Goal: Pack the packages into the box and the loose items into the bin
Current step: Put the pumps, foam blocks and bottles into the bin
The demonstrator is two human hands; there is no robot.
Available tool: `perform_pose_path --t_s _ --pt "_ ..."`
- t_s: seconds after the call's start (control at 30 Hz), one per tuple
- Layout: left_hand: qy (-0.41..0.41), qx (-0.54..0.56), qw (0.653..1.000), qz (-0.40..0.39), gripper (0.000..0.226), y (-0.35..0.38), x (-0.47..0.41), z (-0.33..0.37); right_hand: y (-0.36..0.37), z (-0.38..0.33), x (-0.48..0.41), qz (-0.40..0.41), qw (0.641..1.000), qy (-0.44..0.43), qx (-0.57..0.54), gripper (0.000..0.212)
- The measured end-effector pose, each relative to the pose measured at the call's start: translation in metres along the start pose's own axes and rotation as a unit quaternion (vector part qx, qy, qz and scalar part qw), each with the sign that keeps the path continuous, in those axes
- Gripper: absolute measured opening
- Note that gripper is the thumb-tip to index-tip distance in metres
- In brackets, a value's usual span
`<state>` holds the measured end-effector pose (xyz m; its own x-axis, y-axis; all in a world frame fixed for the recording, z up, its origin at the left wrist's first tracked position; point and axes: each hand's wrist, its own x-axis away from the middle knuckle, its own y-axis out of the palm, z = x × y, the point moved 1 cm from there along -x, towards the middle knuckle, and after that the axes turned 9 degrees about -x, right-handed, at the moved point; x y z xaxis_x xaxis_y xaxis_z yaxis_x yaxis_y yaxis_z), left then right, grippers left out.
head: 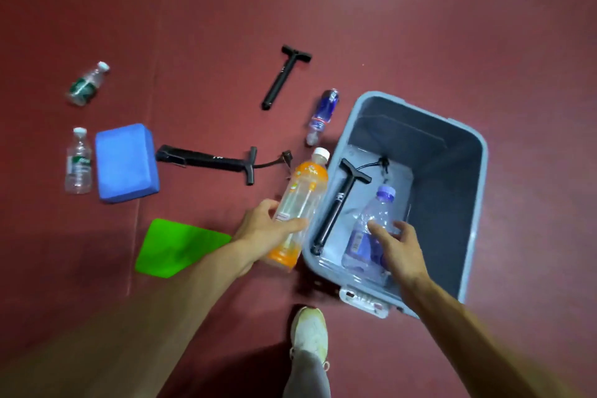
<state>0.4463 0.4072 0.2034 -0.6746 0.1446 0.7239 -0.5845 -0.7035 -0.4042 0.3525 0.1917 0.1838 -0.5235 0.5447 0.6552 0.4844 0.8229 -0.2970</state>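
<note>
My shoe (308,329) stands on the red floor (420,26), below and between both hands. My right hand (399,247) reaches into the grey bin (445,178), thumb and fingers curled loosely around the lower half of a clear bottle with a purple cap (371,229); whether the bottle touches the bin's bottom I cannot tell. Just left of that hand, inside the bin, lies a black hand pump (336,207). My left hand (265,229) grips an orange bottle (302,200) by its middle, held just outside the bin's left wall, white cap pointing away from me. Left of this hand lies a green sheet (177,249). Beyond the left hand a second pump (206,161) lies on the floor, with a blue block (126,161) and a green-labelled bottle (77,165) further left. Farther off are a blue bottle (323,113) beside the bin, a third pump (284,74), and another green-labelled bottle (87,84) far left.
</note>
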Motion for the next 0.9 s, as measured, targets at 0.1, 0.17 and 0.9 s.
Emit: perform_pose_path --t_s 0.1,0.17,0.9 --pt "0.010 -0.018 0.999 -0.043 0.056 0.041 -0.020 0.024 -0.036 0.019 -0.031 0.031 0.999 0.035 0.009 0.061" --pt "0.015 -0.030 0.998 -0.050 0.066 0.063 -0.035 0.038 -0.050 0.023 -0.051 0.045 0.998 0.033 0.027 0.050" --pt "-0.185 0.056 0.979 0.060 0.041 -0.093 -0.055 -0.097 0.158 -0.026 0.000 -0.152 0.909 -0.213 0.325 0.051"
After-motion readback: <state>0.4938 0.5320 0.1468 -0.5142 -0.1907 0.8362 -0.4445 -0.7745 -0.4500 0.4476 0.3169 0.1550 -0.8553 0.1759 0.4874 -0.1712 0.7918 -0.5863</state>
